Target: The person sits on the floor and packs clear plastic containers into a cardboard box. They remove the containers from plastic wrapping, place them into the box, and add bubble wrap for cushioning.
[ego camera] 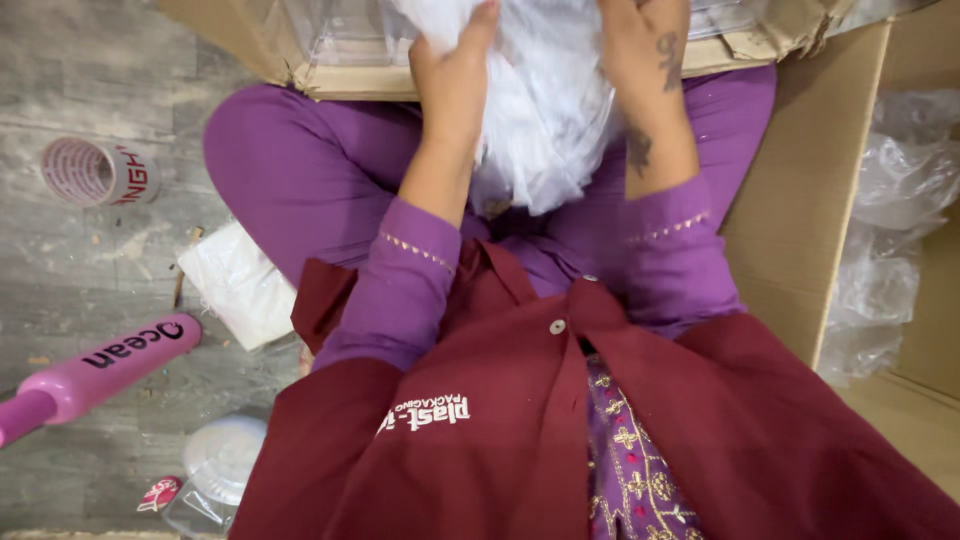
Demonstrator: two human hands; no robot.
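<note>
Cardboard box (pixel 800 215): open, at the person's right, clear plastic inside.
White bundle (pixel 545 110): soft white material, held over the lap.
Left hand (pixel 455 75): gripping the bundle's left side.
Right hand (pixel 645 50): gripping the bundle's right side.
Tape roll (pixel 98 172): on the floor, left, well apart.

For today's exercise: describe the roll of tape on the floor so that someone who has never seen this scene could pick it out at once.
Start at the grey floor beside the seated person's purple knee. The roll of tape lies there, apart from the pink bottle: the only ring-shaped thing, with a hollow core.
</note>
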